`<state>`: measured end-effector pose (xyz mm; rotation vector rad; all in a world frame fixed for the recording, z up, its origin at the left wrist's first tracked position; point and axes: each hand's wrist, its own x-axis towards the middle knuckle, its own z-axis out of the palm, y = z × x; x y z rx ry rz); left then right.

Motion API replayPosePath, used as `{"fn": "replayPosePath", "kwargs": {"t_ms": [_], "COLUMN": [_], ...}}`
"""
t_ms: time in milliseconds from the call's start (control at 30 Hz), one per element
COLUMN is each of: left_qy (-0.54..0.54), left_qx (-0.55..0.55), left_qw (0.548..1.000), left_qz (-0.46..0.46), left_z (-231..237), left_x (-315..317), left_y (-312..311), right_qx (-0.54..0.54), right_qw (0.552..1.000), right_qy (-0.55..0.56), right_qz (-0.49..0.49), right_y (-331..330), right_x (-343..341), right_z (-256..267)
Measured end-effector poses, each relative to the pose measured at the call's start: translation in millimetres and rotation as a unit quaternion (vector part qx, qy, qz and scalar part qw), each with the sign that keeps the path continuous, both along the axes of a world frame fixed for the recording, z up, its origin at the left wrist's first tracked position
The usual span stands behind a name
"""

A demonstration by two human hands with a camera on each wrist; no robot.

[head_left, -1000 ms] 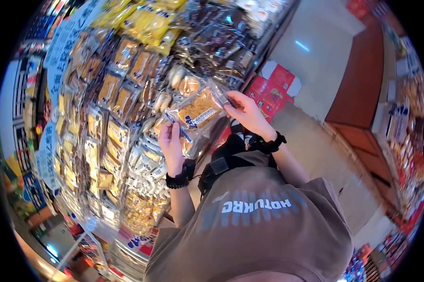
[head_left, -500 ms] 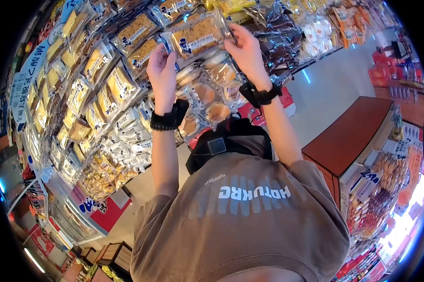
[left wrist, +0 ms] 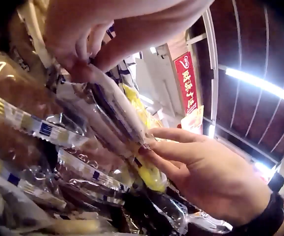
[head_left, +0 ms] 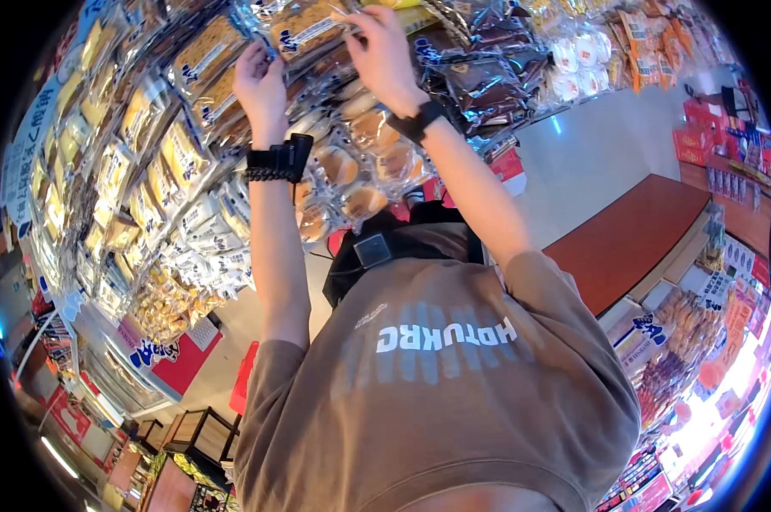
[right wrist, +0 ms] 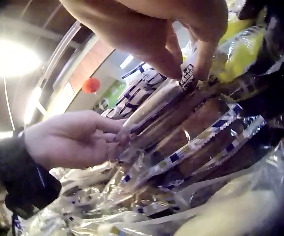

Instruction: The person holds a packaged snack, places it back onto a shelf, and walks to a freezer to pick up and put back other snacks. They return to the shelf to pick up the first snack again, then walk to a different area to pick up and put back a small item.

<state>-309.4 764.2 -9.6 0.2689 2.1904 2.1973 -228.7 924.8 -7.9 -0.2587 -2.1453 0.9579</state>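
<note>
A wrapped cake (head_left: 310, 31), golden brown in clear film with a white and blue label, lies among similar packs high on the display. My left hand (head_left: 262, 85) pinches its near left corner; in the left wrist view the thumb and fingertips meet on the film edge. At the opposite end, my right hand (head_left: 384, 61) pinches the wrapper, with thumb and fingers on either side of it in the right wrist view. Seen edge-on, the pack (left wrist: 113, 101) lies against other wrapped packs, so its underside is hidden.
Round buns (head_left: 377, 162) in clear wrap lie below my hands. Dark packs (head_left: 488, 85) are to the right, and pale wrapped cakes (head_left: 176, 162) fill the left side. A red-brown counter (head_left: 629, 243) stands across the aisle on the right.
Both hands have carried the wrapped cake forward and up, from in front of my body to among the similar packs on the display. The view has turned and shifted with them.
</note>
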Motion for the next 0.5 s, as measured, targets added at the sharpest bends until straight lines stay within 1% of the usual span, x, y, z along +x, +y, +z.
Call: {"fn": "replayPosePath", "kwargs": {"t_ms": [33,67,133,167,200,267,333,367,400,433,467,500], "left_qy": [0.005,-0.013,0.011,0.005,0.007,0.028,0.03,0.023,0.044,0.038,0.049,0.059], "left_qx": [-0.012,-0.016,-0.053,-0.07,-0.081,-0.179,-0.172,-0.174,-0.215,-0.178,-0.233,-0.315], "left_qw": [1.0,1.0,0.999,0.998,0.997,0.983,0.985,0.984,0.974,0.982,0.969,0.943], "left_qz": [0.013,0.005,0.001,-0.005,-0.002,-0.005,0.012,0.032,0.047,0.041,0.065,0.084], "left_z": [-1.5,-1.7,-4.4,-9.1,-6.0,-4.6,-2.1,0.1,8.3,14.9,30.4,46.1], "left_x": [-2.8,-4.9,-6.4,-10.2,-6.1,-6.8,-1.6,3.8,15.2,28.5,50.2,73.9], "left_y": [3.3,3.6,2.7,-1.8,-1.2,-6.9,-9.8,-11.9,-14.4,-17.2,-14.7,-11.3], "right_qx": [0.0,-0.002,0.08,0.116,0.096,0.04,-0.049,-0.108,-0.119,-0.185,-0.233,-0.235], "right_qw": [1.0,0.999,0.996,0.991,0.992,0.997,0.998,0.992,0.989,0.973,0.952,0.942], "right_qy": [-0.023,-0.033,-0.001,0.022,0.028,0.027,0.026,0.023,0.032,0.003,-0.013,-0.034], "right_qz": [-0.002,-0.011,-0.043,-0.062,-0.075,-0.058,0.012,0.057,0.08,0.135,0.2,0.236], "right_y": [1.2,1.1,2.9,4.2,1.6,-5.1,-12.0,-16.8,-19.6,-23.6,-27.1,-30.5], "right_x": [0.6,-1.6,7.4,-1.2,5.5,28.6,54.2,65.7,77.5,91.9,102.7,113.2], "right_z": [3.3,5.6,21.8,3.6,6.6,17.4,24.8,25.2,25.1,29.2,26.4,25.2]}}
